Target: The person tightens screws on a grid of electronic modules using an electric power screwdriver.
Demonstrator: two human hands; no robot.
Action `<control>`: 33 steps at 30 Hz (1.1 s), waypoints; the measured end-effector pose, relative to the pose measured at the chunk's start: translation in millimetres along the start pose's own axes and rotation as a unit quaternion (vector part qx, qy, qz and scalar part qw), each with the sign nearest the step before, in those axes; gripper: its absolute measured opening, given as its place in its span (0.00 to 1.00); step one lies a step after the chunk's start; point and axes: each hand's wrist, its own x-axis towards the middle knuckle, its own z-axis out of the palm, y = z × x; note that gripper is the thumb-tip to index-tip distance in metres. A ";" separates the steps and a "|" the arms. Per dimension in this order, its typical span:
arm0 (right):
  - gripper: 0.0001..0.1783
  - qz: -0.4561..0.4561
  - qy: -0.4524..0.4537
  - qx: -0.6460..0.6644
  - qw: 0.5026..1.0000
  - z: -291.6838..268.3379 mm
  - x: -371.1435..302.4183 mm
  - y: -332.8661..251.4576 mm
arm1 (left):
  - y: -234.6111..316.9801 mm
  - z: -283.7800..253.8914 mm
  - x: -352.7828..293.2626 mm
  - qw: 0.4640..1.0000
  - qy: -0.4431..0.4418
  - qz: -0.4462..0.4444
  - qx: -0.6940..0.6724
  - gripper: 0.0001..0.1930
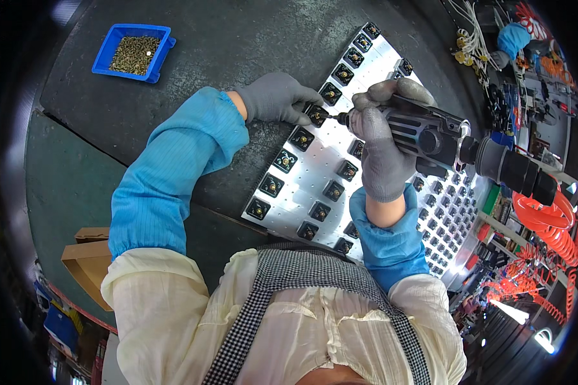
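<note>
1. The left hand (277,97), in a grey glove, is resting on the upper edge of the metal plate (324,168). Its fingertips are pinching one small black part (316,115) and steadying it in its place in the row.
2. The right hand (380,149), also gloved, is wrapping fully around the body of the screwdriver (430,135). This grip is closed tight on the tool. The tip is touching the same black part, just beside the left fingertips.
3. The plate is lying on the dark worktop (192,58), tilted across the view. Many more black parts are sitting on it in rows.
4. The tool is looking heavy and stiff, with ribs on the body, so the ribbed middle seems the best place to hold it. An orange coiled hose (549,228) is hanging behind it and is probably pulling a little.
5. The black part is looking small, light and easy to shift, so holding it by the sides seems wise.
6. A blue tray (133,52) of screws is standing well apart, at the far left.
</note>
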 end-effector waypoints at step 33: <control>0.23 0.026 0.009 -0.021 0.999 -0.6 0.0 -3.4 | 4.6 4.0 -5.0 1.000 0.029 -0.008 0.007 0.26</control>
